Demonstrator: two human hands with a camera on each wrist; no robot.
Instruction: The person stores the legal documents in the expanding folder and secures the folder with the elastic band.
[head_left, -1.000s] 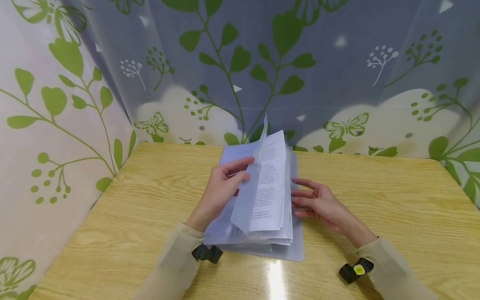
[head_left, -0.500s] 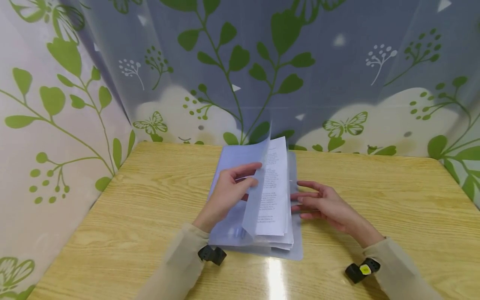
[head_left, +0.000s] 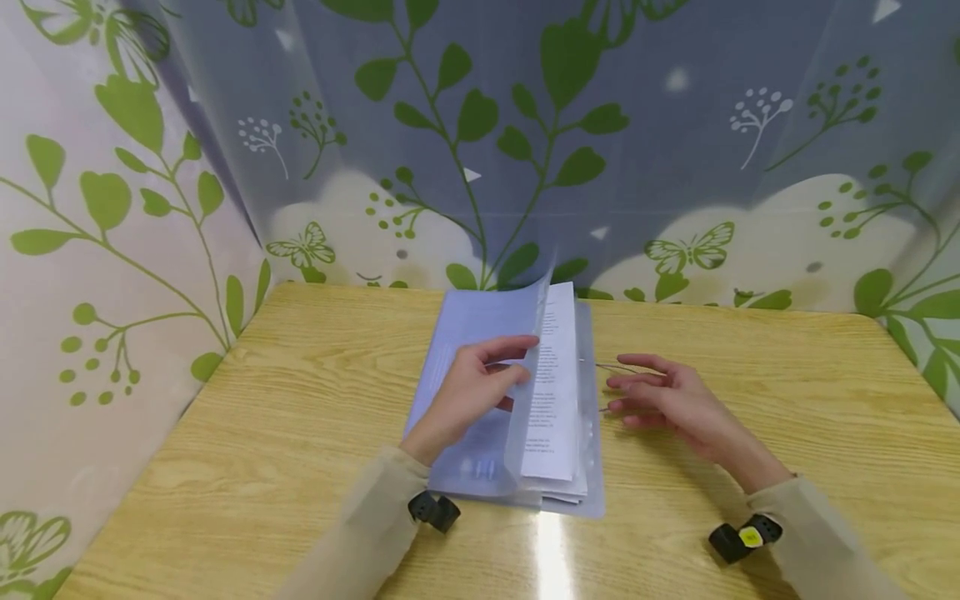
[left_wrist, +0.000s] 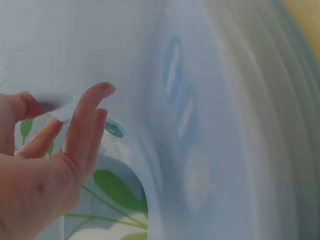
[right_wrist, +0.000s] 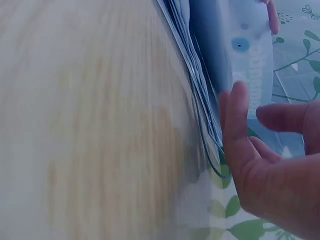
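A translucent blue plastic folder (head_left: 480, 317) lies on the table with its cover lifted partway along the right side. Printed paper sheets (head_left: 558, 383) show beneath the raised cover. My left hand (head_left: 480, 392) holds that cover near its edge, thumb and fingers at the plastic. Its thumb tip looks blurred through the sheet in the left wrist view. To the right of the folder, my right hand (head_left: 675, 400) has a thin elastic cord (head_left: 617, 367) hooked by its bent fingers. The cord (right_wrist: 209, 155) loops out from the folder's edge in the right wrist view.
The wood-grain table (head_left: 300, 433) surrounds the folder. A curtain (head_left: 675, 125) printed with leaves and butterflies hangs along the back and left sides. Black wrist cameras (head_left: 435, 511) sit on both sleeves.
My left hand has carried the cover to the right, over more of the printed sheets. My right hand has drawn away from the folder's edge to the right, and the cord shows stretched.
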